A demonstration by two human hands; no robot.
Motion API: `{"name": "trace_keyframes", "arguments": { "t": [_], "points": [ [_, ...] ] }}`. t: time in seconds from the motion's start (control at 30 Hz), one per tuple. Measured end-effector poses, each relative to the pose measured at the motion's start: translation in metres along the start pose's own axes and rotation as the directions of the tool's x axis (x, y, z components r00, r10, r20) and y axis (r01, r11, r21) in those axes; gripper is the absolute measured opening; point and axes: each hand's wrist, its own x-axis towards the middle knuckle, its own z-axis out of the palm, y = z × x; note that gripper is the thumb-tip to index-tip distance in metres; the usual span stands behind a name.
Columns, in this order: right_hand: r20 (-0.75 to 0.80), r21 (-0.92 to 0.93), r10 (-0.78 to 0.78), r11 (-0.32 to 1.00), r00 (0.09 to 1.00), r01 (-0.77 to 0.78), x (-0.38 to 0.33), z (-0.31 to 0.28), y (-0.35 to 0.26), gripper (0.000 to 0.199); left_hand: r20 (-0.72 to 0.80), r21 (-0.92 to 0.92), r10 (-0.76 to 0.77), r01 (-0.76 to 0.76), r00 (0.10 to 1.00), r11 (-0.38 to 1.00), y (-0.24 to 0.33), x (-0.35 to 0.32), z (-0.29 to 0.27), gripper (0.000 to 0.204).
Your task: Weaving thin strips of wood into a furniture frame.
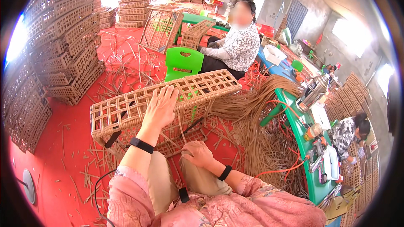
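Observation:
A long woven brown rattan basket [208, 85] with an open lattice side stands tilted across my front, above my knees. My left hand [162, 106] lies flat on its lattice top, fingers stretched toward the far edge. A loose strip hangs from the basket's near edge beside that hand. My right hand [198, 154] rests on my right knee, apart from the basket, its fingers extended and holding nothing. Both wrists wear black bands. Part of a second lattice piece [185, 143] shows beneath the basket.
Tall stacks of woven baskets [63, 38] stand at left. A green chair [184, 64] and a seated co-worker [242, 46] are ahead. Brown strips [256, 101] hang beside the green table [301, 136], which holds tools. Offcuts litter the red floor [54, 164]. Another person [351, 136] works at far right.

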Motion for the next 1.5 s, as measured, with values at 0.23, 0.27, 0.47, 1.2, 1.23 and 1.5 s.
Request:
{"name": "trace_keyframes", "arguments": {
  "t": [0.23, 0.27, 0.47, 1.2, 1.23, 1.5],
  "points": [
    [0.077, 0.009, 0.061, 0.998, 0.995, -0.061, 0.001, -0.001, -0.002, 0.030, 0.005, 0.012, -0.009, 0.009, 1.000, 1.000, -0.004, -0.002, 0.010, 0.074],
    [0.078, 0.013, 0.061, 0.998, 0.995, -0.062, 0.001, 0.000, -0.002, 0.030, -0.022, 0.002, 0.000, 0.000, 1.000, 1.000, -0.004, -0.003, 0.009, 0.068],
    [0.077, -0.007, 0.064, 0.998, 0.995, -0.064, 0.001, 0.000, 0.000, 0.030, -0.031, -0.005, 0.017, -0.017, 0.999, 1.000, -0.001, -0.001, 0.002, 0.062],
    [0.058, -0.011, 0.077, 0.997, 0.995, -0.076, 0.001, 0.000, 0.002, 0.030, 0.013, 0.025, 0.003, -0.003, 1.000, 1.000, -0.001, -0.001, 0.002, 0.073],
    [0.031, 0.006, 0.053, 0.999, 0.998, -0.053, 0.001, 0.000, 0.001, 0.029, 0.011, 0.022, 0.009, -0.010, 1.000, 1.000, -0.001, 0.000, 0.001, 0.073],
    [-0.004, 0.015, 0.015, 1.000, 1.000, -0.015, 0.001, -0.002, -0.002, 0.029, -0.021, -0.026, -0.009, 0.009, 1.000, 1.000, -0.001, -0.002, -0.003, 0.058]
  ]
}}
